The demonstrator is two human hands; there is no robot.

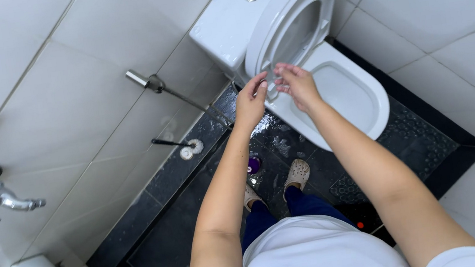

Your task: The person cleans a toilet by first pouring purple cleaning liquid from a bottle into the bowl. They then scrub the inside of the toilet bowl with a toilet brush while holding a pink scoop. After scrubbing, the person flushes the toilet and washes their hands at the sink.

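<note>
Both hands meet at the front rim of the raised seat (290, 25): left hand (250, 101) and right hand (298, 83), fingertips pinched together on something small (too small to tell). The seat leans on the tank (233, 18) over the bowl (351, 94); likely rigid, light, slippery when wet, best held at its rim.

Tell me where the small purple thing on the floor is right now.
In the head view, the small purple object lies on the wet dark floor, just left of the toilet bowl, beneath the left forearm and beside the left shoe.
</note>
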